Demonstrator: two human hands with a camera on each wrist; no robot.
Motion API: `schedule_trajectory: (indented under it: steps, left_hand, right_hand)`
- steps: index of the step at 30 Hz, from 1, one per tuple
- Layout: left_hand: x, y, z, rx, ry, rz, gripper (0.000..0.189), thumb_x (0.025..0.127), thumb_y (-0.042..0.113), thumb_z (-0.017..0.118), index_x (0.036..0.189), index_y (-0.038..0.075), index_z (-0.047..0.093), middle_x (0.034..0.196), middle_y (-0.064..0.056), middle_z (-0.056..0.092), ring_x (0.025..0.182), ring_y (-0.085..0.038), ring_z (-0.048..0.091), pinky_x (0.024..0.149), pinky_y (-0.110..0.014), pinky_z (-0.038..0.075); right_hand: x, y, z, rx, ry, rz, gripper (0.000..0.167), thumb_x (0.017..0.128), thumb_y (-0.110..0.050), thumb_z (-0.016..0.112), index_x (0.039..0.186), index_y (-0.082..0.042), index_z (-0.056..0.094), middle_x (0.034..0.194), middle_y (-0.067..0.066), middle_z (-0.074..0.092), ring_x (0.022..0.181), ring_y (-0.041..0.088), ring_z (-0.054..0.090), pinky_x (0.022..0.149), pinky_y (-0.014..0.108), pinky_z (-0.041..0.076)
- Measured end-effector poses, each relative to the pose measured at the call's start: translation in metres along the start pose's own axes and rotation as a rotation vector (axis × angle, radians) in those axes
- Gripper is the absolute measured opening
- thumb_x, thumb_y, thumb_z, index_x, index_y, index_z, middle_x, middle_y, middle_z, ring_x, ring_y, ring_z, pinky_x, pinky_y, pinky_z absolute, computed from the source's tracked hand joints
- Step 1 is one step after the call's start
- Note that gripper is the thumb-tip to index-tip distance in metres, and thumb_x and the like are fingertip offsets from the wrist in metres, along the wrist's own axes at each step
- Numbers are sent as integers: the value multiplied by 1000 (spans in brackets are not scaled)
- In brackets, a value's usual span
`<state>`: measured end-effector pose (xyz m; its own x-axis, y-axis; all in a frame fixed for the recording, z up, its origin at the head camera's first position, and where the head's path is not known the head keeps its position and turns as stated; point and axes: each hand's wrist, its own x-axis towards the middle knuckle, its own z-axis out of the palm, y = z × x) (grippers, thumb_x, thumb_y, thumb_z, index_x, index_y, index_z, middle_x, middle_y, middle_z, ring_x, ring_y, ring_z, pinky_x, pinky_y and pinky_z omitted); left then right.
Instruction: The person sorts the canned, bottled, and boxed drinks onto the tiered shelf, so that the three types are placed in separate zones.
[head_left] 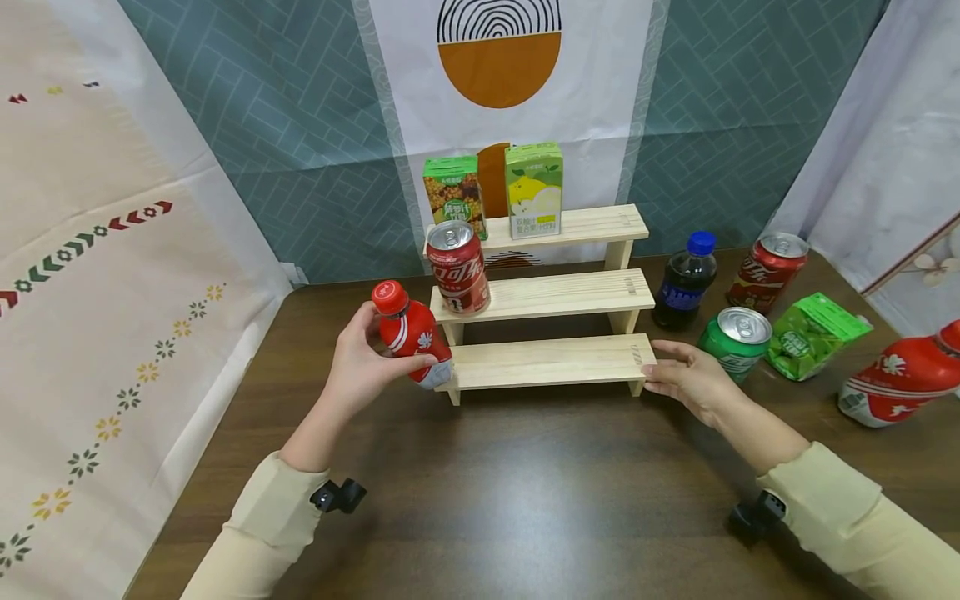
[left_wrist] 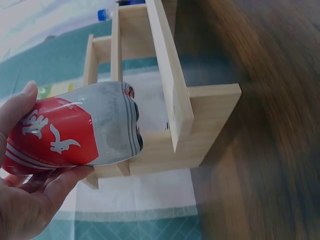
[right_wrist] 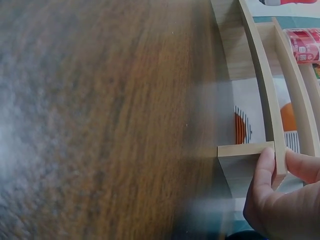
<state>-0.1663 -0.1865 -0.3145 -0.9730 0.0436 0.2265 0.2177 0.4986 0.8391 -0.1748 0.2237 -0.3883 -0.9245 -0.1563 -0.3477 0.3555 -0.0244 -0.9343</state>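
In the head view my left hand [head_left: 358,367] grips a red plastic bottle [head_left: 414,332] with a red cap, tilted, at the left end of the lowest tier of a three-step wooden rack [head_left: 540,364]. The left wrist view shows the bottle's silver-grey base [left_wrist: 116,122] just off the rack's edge. At the rack's other end, my right hand [head_left: 693,382] pinches the corner of the lowest board; the right wrist view has thumb and fingers [right_wrist: 265,172] on either side of it. A red soda can [head_left: 459,275] stands at the left of the middle tier.
Two juice cartons, a brown-green one [head_left: 456,196] and a light green one [head_left: 534,196], stand on the top tier. Right of the rack are a dark bottle [head_left: 684,283], a red can [head_left: 767,275], a green can [head_left: 737,340], a tipped green carton [head_left: 813,337] and a lying red bottle [head_left: 900,379].
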Motion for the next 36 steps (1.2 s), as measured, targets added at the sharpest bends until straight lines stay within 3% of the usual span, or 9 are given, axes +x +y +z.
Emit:
schedule_trajectory:
  steps: [19, 36]
  left_hand:
    - [16, 3, 38, -62, -78, -7, 71, 69, 15, 86, 128, 9, 47, 123, -9, 58, 108, -25, 55, 90, -44, 52]
    - [18, -2, 51, -93, -135, 5, 69, 71, 12, 84, 129, 8, 46, 126, -10, 56, 112, -27, 55, 92, -44, 52]
  right_hand:
    - [1, 3, 0, 6, -3, -17, 77, 90, 0, 59, 148, 8, 9, 96, 2, 56, 80, 6, 64, 77, 23, 56]
    - [1, 4, -2, 23, 3, -14, 77, 91, -1, 60, 148, 8, 10, 94, 0, 58, 81, 6, 64, 77, 23, 56]
